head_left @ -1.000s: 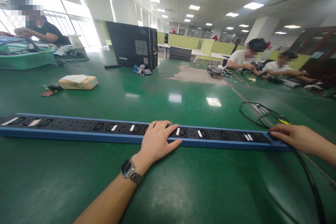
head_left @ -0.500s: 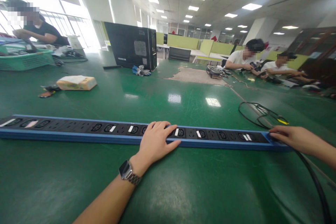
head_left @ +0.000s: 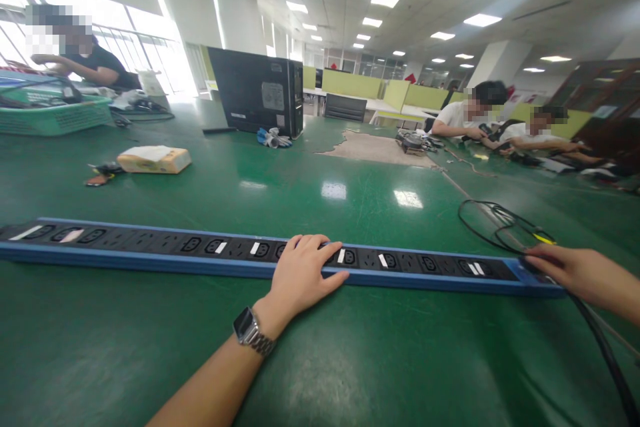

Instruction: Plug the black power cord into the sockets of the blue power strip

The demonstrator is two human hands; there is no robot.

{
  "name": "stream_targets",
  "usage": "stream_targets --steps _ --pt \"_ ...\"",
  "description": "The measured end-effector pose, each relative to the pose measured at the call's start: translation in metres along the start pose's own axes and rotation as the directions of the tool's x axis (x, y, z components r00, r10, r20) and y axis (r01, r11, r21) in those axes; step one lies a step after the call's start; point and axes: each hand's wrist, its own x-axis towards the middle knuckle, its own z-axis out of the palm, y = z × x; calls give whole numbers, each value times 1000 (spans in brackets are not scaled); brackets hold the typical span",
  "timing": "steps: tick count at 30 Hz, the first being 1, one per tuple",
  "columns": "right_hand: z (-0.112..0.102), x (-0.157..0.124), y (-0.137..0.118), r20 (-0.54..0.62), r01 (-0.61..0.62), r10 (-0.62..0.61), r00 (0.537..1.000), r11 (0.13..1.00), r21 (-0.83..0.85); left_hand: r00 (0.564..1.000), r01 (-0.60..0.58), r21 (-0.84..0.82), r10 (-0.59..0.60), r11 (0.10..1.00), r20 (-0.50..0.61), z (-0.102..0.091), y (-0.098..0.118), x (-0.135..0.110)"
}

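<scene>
A long blue power strip with a black face of several sockets and white labels lies across the green table. My left hand, with a metal-banded watch on its wrist, rests over the strip's middle. Its fingers are spread flat, with the thumb along the near edge. At the strip's right end, my right hand has its fingers and thumb drawn together at a dark part of the end piece. What lies between those fingertips is hidden. A thick black cable runs down from beneath this hand.
Behind my right hand lies coiled thin black cable with a yellow piece. A tissue pack, black computer case, gloves and green basket stand farther back. Several people sit around the table.
The whole view has shifted slightly to the right and down. My right fingertips sit a little farther right along the end piece. My left hand keeps its place on the strip.
</scene>
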Motion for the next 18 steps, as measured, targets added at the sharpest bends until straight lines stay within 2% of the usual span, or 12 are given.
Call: stream_targets --steps 4,7,10,12,14,18 --pt "-48 3 -17 -86 -176 176 981 984 11 1000 2 -4 -2 1000 -4 0 0 1" --pt "-66 1 -53 -81 -137 144 986 987 82 1000 6 5 -6 1000 7 0 1 1" --pt "-59 0 -95 43 -35 29 999 986 164 1000 2 8 -2 1000 14 -1 2 0" --pt "-48 1 -115 137 27 -52 989 983 180 1000 1 6 -1 1000 13 -1 2 0" --pt "-39 3 -123 176 58 -88 980 984 167 1000 0 4 0 1000 12 -1 2 0" --pt "-34 7 -121 202 75 -115 973 977 197 1000 -2 1 2 1000 9 -1 1 0"
